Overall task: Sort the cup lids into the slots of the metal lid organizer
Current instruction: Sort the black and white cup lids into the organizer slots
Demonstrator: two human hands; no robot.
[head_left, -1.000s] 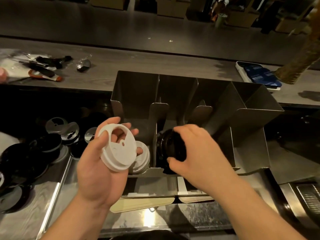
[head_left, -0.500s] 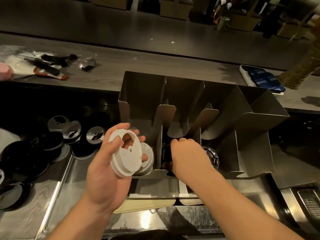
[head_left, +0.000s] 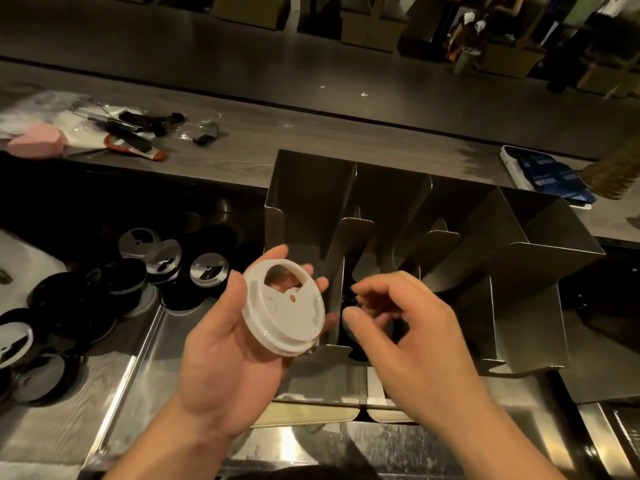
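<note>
Holding a round white plastic cup lid (head_left: 284, 313) in the left hand (head_left: 221, 368), fingers (head_left: 277, 252) curled round its rim, just before the leftmost slot of the grey metal lid organizer (head_left: 311, 188), with the right hand (head_left: 415, 341) empty and loosely curled. Best slid in upright.

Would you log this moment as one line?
left hand: holds white lid | right hand: empty, at organizer | black lids: unsorted

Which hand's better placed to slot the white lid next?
Left. The left hand grips the white lid, directly in front of the leftmost slot of the metal lid organizer. The right hand looks empty, fingers loosely curled, in front of the next slot over.
</note>
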